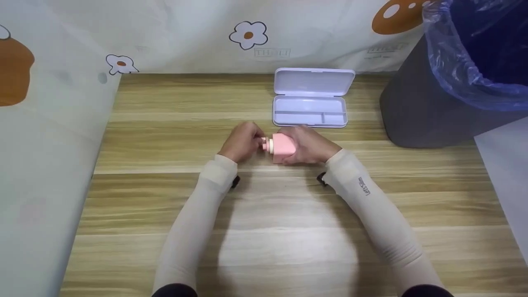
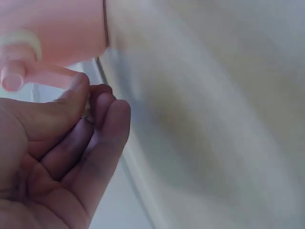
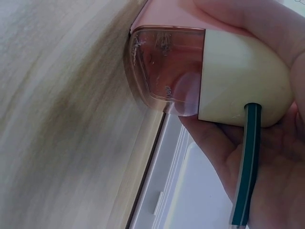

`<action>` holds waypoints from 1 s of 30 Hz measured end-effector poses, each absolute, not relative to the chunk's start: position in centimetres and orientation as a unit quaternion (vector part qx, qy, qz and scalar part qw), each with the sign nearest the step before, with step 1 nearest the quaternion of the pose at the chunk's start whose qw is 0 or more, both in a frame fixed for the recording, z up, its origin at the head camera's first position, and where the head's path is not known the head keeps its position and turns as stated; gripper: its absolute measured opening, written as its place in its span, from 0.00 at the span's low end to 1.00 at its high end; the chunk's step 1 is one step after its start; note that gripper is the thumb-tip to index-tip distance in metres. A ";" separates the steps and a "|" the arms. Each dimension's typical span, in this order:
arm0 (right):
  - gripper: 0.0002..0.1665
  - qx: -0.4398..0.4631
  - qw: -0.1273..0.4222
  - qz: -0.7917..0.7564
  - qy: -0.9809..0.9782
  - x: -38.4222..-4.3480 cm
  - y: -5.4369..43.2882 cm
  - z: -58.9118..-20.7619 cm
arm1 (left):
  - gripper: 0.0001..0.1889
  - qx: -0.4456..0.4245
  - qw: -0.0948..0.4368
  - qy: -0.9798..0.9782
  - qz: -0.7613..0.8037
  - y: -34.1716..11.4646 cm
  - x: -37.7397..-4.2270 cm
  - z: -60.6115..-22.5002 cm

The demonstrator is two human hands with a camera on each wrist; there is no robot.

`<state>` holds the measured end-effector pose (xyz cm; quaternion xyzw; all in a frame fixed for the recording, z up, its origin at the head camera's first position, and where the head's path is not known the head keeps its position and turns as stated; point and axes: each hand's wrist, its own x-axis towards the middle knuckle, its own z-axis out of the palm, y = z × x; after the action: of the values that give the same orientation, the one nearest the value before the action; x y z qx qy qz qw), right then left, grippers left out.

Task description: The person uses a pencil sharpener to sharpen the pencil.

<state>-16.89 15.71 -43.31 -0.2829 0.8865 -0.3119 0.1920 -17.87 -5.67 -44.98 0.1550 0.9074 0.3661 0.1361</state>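
A pink crank pencil sharpener (image 1: 283, 148) lies between my hands over the wooden table. My right hand (image 1: 310, 144) grips its body, fingers wrapped around it. In the right wrist view, a green striped pencil (image 3: 252, 157) sticks out of the sharpener's cream end, beside the clear shavings drawer (image 3: 164, 71). The pencil passes in front of the palm. My left hand (image 1: 244, 141) pinches the end of the pink crank handle (image 2: 50, 75) between thumb and fingers; the fingers mostly hide the knob there.
Behind the hands, a pale lavender pencil case (image 1: 309, 105) stands with its lid raised and its compartments bare. A grey bin (image 1: 416, 99) lined with a blue bag is at the right. A patterned cloth (image 1: 185, 37) borders the table's back.
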 end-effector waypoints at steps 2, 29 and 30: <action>0.31 -0.280 0.195 -0.312 0.887 -16.9 15.7 -43.3 | 0.10 0.147 0.125 0.909 0.369 -5.7 -18.0 -44.9; 0.32 -0.286 0.189 -0.306 0.888 -16.9 15.7 -43.2 | 0.11 0.192 0.040 0.910 0.366 -5.8 -17.6 -41.2; 0.32 -0.286 0.190 -0.305 0.888 -16.9 15.7 -43.3 | 0.11 0.193 0.037 0.910 0.365 -5.8 -17.5 -41.1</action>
<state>-16.89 15.71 -43.26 -0.2860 0.8881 -0.3053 0.1903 -17.45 -5.83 -41.15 0.1932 0.9099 0.3653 0.0375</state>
